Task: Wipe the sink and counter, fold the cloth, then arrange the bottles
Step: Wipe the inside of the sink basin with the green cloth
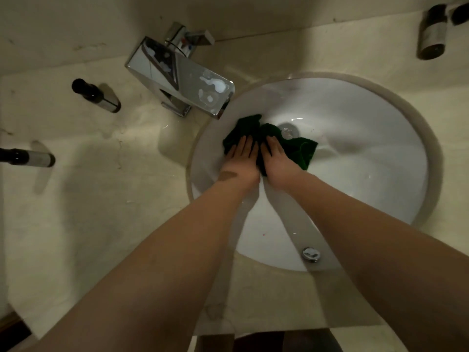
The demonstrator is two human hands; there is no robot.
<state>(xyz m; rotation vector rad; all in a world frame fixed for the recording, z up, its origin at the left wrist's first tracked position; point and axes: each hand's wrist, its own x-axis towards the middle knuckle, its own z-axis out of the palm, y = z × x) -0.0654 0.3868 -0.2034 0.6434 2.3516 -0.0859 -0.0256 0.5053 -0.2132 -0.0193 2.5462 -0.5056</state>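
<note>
A dark green cloth (302, 151) lies crumpled in the white oval sink (368, 153), just left of the drain (287, 130). Both my hands press flat on it side by side: my left hand (241, 161) on its left part, my right hand (278, 163) on its middle. The fingers lie straight on the fabric. Two dark bottles with silver labels stand on the beige counter (101, 212) at the left, one (97, 95) near the tap and one (30, 157) at the frame's left edge. Another dark bottle (432, 34) stands at the back right corner.
A chrome square tap (180, 77) with white smears reaches over the sink's back left rim. An overflow cap (311, 254) sits on the sink's near wall. A second dark object (460, 12) shows at the top right edge. The wall runs along the back.
</note>
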